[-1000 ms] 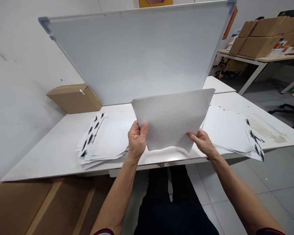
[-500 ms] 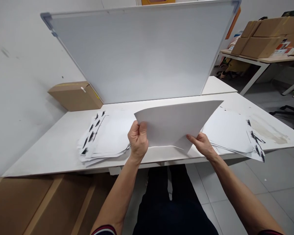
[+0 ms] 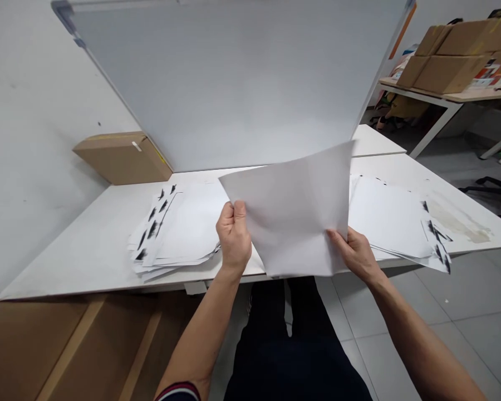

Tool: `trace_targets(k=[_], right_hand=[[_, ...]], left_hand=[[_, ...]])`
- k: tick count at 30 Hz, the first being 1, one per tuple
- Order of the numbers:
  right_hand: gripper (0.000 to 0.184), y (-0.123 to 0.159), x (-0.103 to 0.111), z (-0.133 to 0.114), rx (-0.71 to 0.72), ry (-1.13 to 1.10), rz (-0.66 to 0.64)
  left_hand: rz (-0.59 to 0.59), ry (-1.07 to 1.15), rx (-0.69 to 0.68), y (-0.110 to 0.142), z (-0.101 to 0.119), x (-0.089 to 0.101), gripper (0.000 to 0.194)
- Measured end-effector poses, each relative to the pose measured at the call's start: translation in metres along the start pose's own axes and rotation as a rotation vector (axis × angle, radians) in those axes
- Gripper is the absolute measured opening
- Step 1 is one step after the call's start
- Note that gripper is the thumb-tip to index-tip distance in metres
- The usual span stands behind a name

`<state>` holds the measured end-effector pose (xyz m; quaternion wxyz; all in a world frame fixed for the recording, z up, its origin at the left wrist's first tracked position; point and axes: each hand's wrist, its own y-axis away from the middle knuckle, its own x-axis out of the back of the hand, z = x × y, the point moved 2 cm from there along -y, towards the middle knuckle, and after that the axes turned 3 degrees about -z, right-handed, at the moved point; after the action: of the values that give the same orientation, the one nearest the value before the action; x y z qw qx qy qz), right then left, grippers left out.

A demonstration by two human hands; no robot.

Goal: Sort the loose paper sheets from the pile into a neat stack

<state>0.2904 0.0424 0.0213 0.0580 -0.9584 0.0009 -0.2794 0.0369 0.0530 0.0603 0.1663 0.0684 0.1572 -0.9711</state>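
Both my hands hold a white sheet of paper [image 3: 296,211] above the near edge of the white table [image 3: 87,245]. My left hand [image 3: 234,236] is closed on its left edge with the thumb on top. At the sheet's lower right corner, my right hand [image 3: 353,253] grips with the thumb in front. The sheet is raised and tilted toward me. One pile of white papers with black marks [image 3: 171,231] lies left of my left hand, and another such pile [image 3: 396,223] lies to the right.
A large whiteboard [image 3: 234,83] stands upright on the table behind the papers. A cardboard box [image 3: 121,156] sits at the back left against the wall. More boxes [image 3: 451,61] rest on another table at far right. Cardboard [image 3: 67,351] lies below the table on the left.
The sheet dipped nearly flat toward the table, then came back up and now stands tilted toward me. Both hands kept their grip on it.
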Motion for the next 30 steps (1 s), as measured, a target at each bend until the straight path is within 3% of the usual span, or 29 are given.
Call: trace_targets(k=[3,7,10,13,17,20,30], right_hand=[[0.034,0.019,0.01,0.01,-0.153,0.011,-0.122],[0.037,0.049,0.023,0.036,-0.486,-0.188,-0.409],[0.039,0.066,0.032,0.053,-0.646,-0.268,-0.443],[0.039,0.073,0.04,0.061,-0.726,-0.28,-0.426],[0.037,0.071,0.043,0.063,-0.742,-0.317,-0.453],[0.037,0.066,0.039,0.064,-0.73,-0.325,-0.454],[0.042,0.053,0.024,0.063,-0.702,-0.275,-0.47]], left_hand=[[-0.079,-0.039,0.155,0.004,-0.028,0.004,0.032],[-0.329,-0.193,0.514,0.025,-0.069,0.012,0.036],[-0.439,-0.362,0.613,0.038,-0.085,0.016,0.034],[-0.453,-0.577,0.487,0.037,-0.089,0.016,0.031],[-0.349,-0.803,0.154,0.024,-0.09,0.013,0.02],[-0.32,-0.868,-0.009,0.013,-0.096,0.013,0.032],[-0.387,-0.932,-0.094,0.007,-0.11,0.016,0.041]])
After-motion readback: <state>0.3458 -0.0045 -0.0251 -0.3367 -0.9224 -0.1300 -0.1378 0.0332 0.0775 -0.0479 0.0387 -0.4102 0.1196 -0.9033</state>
